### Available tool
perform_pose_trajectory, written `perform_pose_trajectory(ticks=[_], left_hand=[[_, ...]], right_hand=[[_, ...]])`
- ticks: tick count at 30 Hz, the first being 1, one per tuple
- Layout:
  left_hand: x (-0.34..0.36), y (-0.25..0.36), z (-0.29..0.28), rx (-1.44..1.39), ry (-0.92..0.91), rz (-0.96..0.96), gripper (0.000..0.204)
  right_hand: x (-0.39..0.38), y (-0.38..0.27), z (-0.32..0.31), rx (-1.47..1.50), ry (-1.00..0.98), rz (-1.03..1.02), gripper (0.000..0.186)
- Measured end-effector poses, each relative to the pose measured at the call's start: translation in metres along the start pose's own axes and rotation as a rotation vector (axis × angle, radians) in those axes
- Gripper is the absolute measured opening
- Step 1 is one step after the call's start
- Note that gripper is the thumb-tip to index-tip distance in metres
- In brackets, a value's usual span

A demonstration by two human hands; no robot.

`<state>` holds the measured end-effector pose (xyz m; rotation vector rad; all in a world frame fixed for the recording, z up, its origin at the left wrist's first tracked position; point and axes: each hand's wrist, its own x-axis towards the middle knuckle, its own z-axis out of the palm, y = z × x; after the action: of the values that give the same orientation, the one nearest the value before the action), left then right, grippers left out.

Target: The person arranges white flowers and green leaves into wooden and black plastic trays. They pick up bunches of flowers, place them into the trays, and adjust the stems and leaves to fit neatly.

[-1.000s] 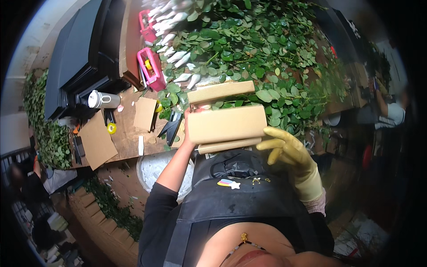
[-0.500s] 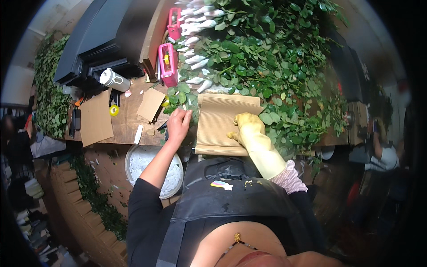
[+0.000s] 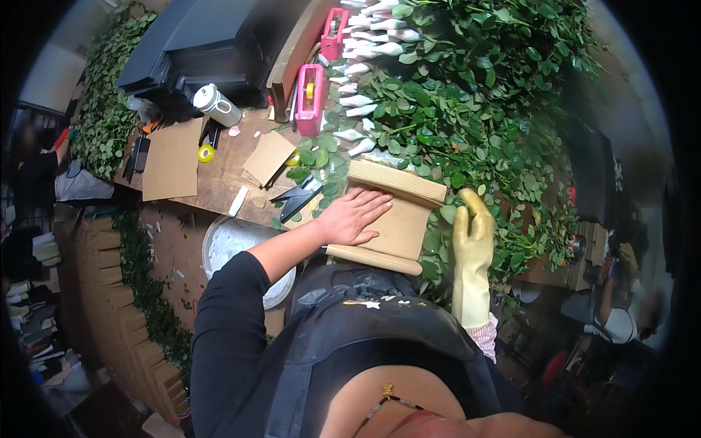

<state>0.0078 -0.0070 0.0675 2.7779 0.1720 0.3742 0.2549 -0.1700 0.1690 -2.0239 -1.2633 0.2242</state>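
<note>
Ribbed tan cardboard sheet [image 3: 403, 228] lies spread at the frame's centre, its upper and lower edges curled, not yet closed. Bare left hand [image 3: 356, 217] rests flat on it; yellow-gloved right hand [image 3: 474, 232], fingers loosely apart, seems empty near green leafy stems [image 3: 504, 157].

The bare left hand [image 3: 356, 217] is laid flat on a sheet of corrugated cardboard [image 3: 403, 228], whose far and near edges are curled up; the right hand [image 3: 473, 219], covered by a pale yellow glove, is held just beside the sheet, near green leafy stems [image 3: 504, 146]; on the wooden table [image 3: 232, 159], flat cardboard pieces [image 3: 173, 160], a white lidded cup [image 3: 219, 107] and pink tape dispensers [image 3: 309, 123] are set to the left.
</note>
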Motion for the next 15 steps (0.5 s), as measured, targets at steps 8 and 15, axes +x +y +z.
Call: perform_pose_trajectory(ticks=[8, 15], left_hand=[[0.0, 0.002, 0.001, -0.005, 0.034, -0.017, 0.07], [-0.011, -0.005, 0.018, -0.023, 0.065, -0.038, 0.069]], right_hand=[[-0.005, 0.072, 0.024, -0.462, -0.456, 0.094, 0.03], [0.064, -0.105, -0.009, -0.236, -0.209, -0.266, 0.041]])
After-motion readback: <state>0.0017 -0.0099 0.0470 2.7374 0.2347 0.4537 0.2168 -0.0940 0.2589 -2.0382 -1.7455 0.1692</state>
